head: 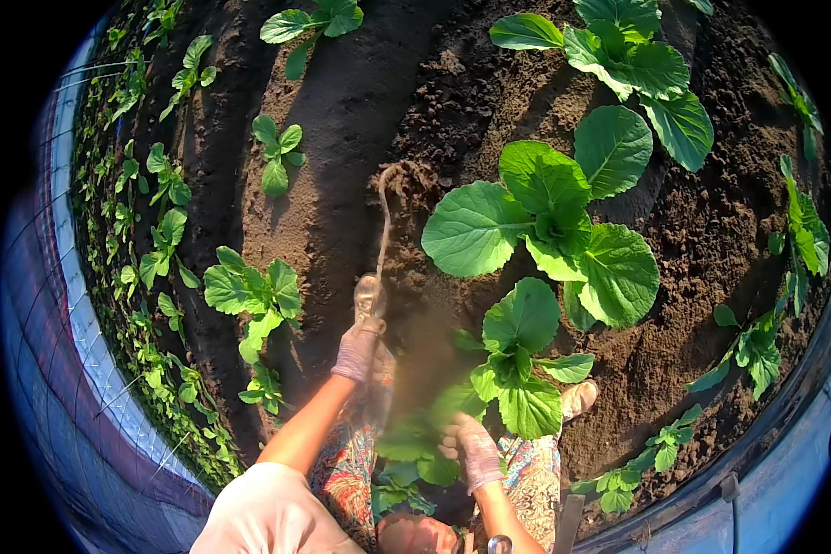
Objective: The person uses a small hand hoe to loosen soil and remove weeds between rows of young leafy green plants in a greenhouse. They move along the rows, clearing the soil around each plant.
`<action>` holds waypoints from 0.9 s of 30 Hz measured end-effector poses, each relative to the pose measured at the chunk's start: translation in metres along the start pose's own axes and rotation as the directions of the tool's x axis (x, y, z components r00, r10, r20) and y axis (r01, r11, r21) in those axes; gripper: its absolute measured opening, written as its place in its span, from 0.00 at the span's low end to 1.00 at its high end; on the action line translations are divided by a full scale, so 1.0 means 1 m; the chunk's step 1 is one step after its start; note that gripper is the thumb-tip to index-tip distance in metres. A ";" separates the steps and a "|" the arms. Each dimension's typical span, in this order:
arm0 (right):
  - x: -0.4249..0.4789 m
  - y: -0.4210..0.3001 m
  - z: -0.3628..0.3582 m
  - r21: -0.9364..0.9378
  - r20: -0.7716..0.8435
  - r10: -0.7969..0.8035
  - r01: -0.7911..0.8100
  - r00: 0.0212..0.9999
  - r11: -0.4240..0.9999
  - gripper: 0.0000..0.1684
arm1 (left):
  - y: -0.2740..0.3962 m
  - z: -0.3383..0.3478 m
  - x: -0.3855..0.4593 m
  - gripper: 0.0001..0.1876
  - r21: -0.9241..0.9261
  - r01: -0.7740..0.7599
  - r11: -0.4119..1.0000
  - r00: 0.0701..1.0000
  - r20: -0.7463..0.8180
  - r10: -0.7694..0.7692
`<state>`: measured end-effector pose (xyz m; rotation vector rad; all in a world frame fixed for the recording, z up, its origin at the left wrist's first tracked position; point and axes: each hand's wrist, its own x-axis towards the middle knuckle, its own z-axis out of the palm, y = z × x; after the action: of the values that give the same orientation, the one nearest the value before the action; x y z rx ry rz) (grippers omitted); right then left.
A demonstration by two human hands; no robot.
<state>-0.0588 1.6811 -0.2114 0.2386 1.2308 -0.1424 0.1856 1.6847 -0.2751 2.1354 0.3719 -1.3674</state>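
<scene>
My left hand [361, 343], in a thin pale glove, grips a hand hoe [386, 228] above my left shoe [368, 294]. The hoe's handle is hidden by the hand; its thin curved neck runs forward, and its head is lost among clods of loose soil [415, 181]. My right hand [472, 447], gloved too, has its fingers curled beside the lower leaves of a small leafy cabbage plant [516, 363]. Whether those fingers pinch a leaf cannot be told. Just ahead stands a larger leafy cabbage plant [554, 225] with broad leaves.
More leafy plants [623, 55] grow ahead on the right, and smaller seedlings [256, 291] line the ridge at left. Dense greens [152, 374] border blue sheeting [41, 305] at far left. My right shoe [579, 399] rests beside the small plant. A blur hazes the lower middle.
</scene>
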 end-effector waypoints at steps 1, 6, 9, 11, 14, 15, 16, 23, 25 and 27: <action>0.005 0.005 -0.006 0.026 0.040 0.007 -0.008 0.999 1.000 0.20 | -0.003 -0.006 0.025 0.20 -0.194 0.090 0.977 0.993 0.091 -0.073; -0.003 0.006 0.002 0.087 0.148 0.019 -0.032 0.989 0.996 0.11 | 0.098 0.050 0.037 0.28 -0.337 0.428 0.839 0.829 0.517 -0.215; -0.015 -0.001 0.022 -0.023 -0.103 -0.041 0.039 0.994 0.999 0.09 | 0.079 0.038 0.047 0.29 0.177 0.232 0.956 0.972 -0.020 -0.232; -0.003 0.007 -0.004 0.087 0.115 -0.012 0.002 0.993 0.996 0.10 | 0.090 0.037 0.042 0.27 0.106 0.198 0.974 0.975 0.081 -0.207; -0.013 0.001 0.011 0.066 0.073 -0.050 0.045 0.996 0.997 0.09 | 0.088 0.032 0.028 0.29 -0.010 0.202 0.979 0.963 0.184 -0.197; -0.014 0.000 0.014 0.043 0.058 -0.030 0.028 0.998 0.999 0.10 | 0.087 0.030 0.025 0.29 0.029 0.158 0.987 0.984 0.083 -0.159; -0.016 0.002 0.018 0.021 0.043 -0.011 0.011 0.999 1.000 0.11 | 0.091 0.026 0.024 0.31 0.087 0.233 0.969 0.971 0.028 -0.236; -0.022 0.001 -0.008 0.000 0.013 -0.001 0.001 1.000 1.000 0.22 | 0.129 0.057 -0.065 0.25 -0.047 -0.132 0.990 0.991 -0.031 0.130; -0.027 0.000 -0.011 0.016 0.069 -0.012 0.010 0.998 1.000 0.23 | 0.134 0.076 -0.104 0.20 -0.330 -0.353 0.875 0.910 0.097 0.404; -0.032 -0.005 -0.017 0.022 0.060 -0.063 0.061 0.996 0.998 0.20 | 0.146 0.129 -0.157 0.17 -0.142 -0.527 0.838 0.796 0.264 0.545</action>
<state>-0.0858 1.6804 -0.1871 0.2121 1.1770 -0.2143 0.0962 1.5015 -0.1288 1.7499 -0.2972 -1.2748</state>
